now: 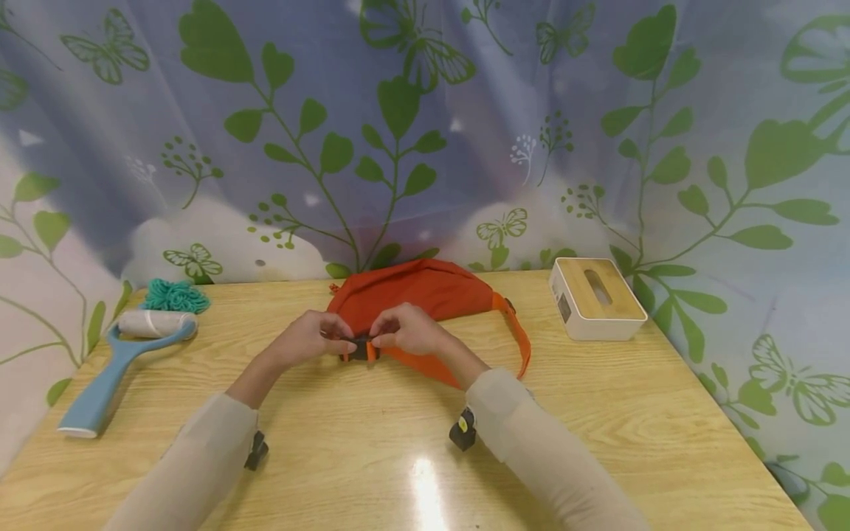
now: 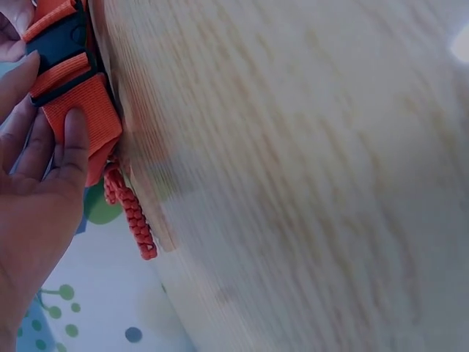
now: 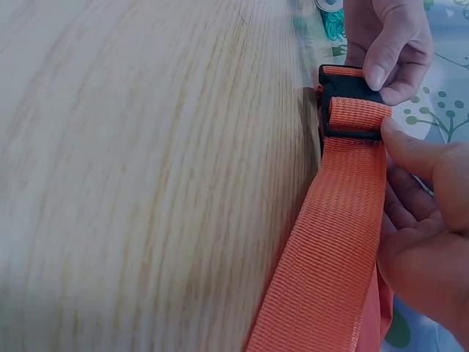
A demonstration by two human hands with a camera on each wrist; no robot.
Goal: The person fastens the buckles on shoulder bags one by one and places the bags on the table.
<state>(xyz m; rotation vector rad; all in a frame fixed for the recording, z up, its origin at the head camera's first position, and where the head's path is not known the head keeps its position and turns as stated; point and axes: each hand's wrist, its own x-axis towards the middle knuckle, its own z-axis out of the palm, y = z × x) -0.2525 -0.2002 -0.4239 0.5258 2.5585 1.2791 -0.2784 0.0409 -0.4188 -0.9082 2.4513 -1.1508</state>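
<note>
An orange-red waist bag (image 1: 425, 291) lies at the back of the table, its orange strap (image 3: 322, 242) running to a black plastic buckle (image 1: 361, 349). The two halves of this buckle (image 3: 348, 92) look joined. My left hand (image 1: 308, 341) pinches one end of the buckle between thumb and fingers. At the other end, my right hand (image 1: 412, 332) holds the buckle and strap, its thumb at the buckle's edge in the right wrist view. A braided red cord pull (image 2: 132, 213) hangs beside the left hand in the left wrist view.
To the left lie a blue-handled lint roller (image 1: 126, 354) and a bundle of teal cord (image 1: 175, 295). A white tissue box with a wooden lid (image 1: 598, 299) stands at the back right. Behind the table (image 1: 372, 457) hangs a leaf-patterned curtain (image 1: 425, 147).
</note>
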